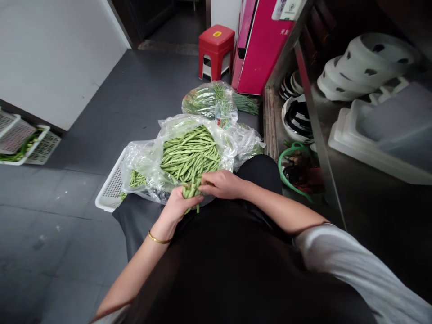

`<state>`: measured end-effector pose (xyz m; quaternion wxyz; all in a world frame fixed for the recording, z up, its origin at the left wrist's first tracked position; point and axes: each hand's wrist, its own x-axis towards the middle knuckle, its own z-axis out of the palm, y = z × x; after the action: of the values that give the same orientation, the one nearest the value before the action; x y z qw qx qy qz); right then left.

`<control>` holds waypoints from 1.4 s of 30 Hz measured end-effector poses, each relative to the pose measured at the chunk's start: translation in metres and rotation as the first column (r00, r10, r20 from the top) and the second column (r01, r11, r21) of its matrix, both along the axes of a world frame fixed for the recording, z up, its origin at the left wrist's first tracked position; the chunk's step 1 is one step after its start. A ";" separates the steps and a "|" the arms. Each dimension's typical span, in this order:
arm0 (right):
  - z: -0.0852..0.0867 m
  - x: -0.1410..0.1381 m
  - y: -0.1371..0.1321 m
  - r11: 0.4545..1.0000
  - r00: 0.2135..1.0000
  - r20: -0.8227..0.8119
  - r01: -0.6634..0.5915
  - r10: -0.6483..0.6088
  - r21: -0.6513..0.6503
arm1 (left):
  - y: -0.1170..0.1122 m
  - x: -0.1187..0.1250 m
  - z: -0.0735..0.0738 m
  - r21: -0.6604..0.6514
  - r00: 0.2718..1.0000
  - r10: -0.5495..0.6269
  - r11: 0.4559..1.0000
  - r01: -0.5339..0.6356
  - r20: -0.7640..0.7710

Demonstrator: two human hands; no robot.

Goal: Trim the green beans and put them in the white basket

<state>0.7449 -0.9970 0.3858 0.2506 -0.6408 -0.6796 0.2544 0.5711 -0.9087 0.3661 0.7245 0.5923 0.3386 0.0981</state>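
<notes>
A clear plastic bag (148, 162) full of long green beans (189, 153) rests against my knees, partly over a white slotted tray (111, 189). My left hand (178, 204) is closed around a small bunch of green beans (191, 193) at the bag's near edge, a gold bangle on its wrist. My right hand (221, 183) lies curled over the bean ends just right of that bunch, fingers bent and touching the beans. My lap is covered by black cloth (216, 252).
A second bag of beans (207, 101) lies farther off on the grey floor, near a red stool (216, 49) and a pink cabinet (263, 49). White baskets (23, 141) sit at the left wall. A steel shelf with stacked white trays (378, 135) and a green basket (293, 168) stands to the right.
</notes>
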 end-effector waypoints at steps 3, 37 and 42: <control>-0.009 0.000 -0.002 0.970 0.968 -0.078 -0.242 0.240 -0.015 | -0.001 -0.003 -0.003 0.110 0.993 -0.113 0.987 0.116 -0.035; -0.045 -0.029 -0.028 0.928 0.704 -0.611 0.332 -0.362 -0.169 | -0.002 0.020 -0.013 -0.220 0.875 0.420 0.902 -0.372 0.241; -0.044 -0.029 -0.019 0.950 0.994 0.072 -0.052 0.077 -0.308 | -0.008 0.014 -0.001 -0.044 0.864 0.378 0.921 -0.386 0.334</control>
<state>0.7156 -1.0162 0.3414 0.1112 -0.6594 -0.6625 0.3376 0.5849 -0.9166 0.3648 0.7303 0.4969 0.3194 0.3431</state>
